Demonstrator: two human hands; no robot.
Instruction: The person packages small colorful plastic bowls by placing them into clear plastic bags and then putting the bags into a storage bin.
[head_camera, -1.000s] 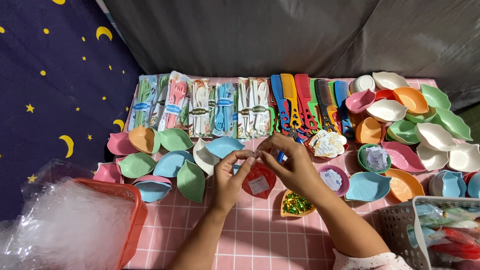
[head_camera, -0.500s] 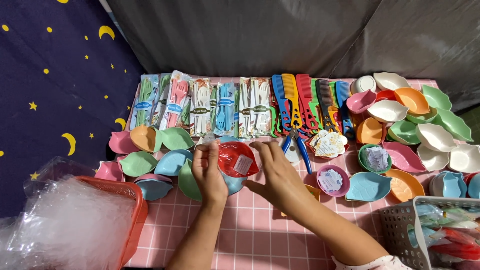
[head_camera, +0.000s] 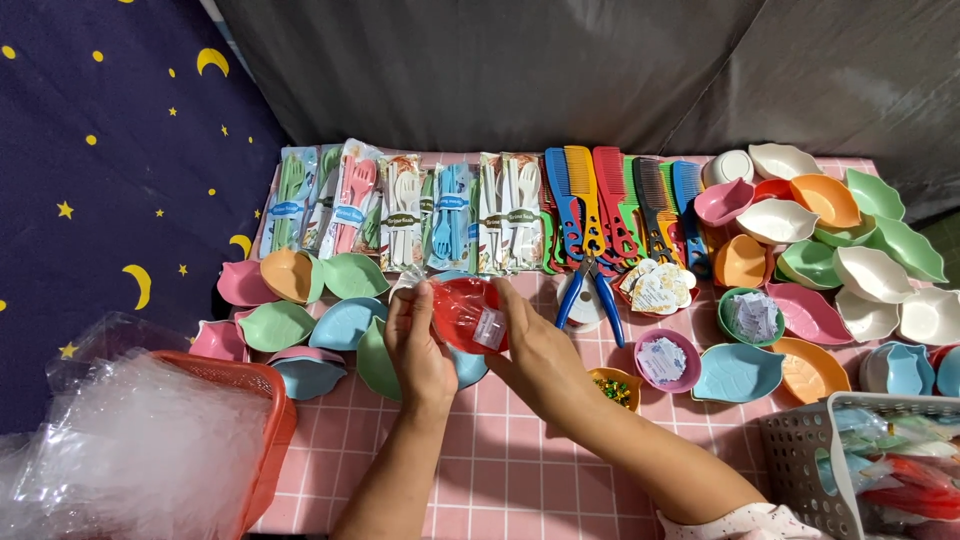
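Red dish (head_camera: 462, 312), in clear wrap with a white label, is held tilted above the bench (head_camera: 500, 450) between both hands. Left hand (head_camera: 415, 340) cups its left rim, fingers closed on it; right hand (head_camera: 540, 350) pinches the labelled right edge, equally near. Blue pliers (head_camera: 590, 290) lie just right.

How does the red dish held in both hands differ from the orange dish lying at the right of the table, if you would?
The red dish is lifted and tilted between the left hand and right hand; the orange dish lies flat on the pink checked cloth. The red dish is in clear wrap with a small white label; the orange dish looks bare. Both are small, glossy plastic dishes.
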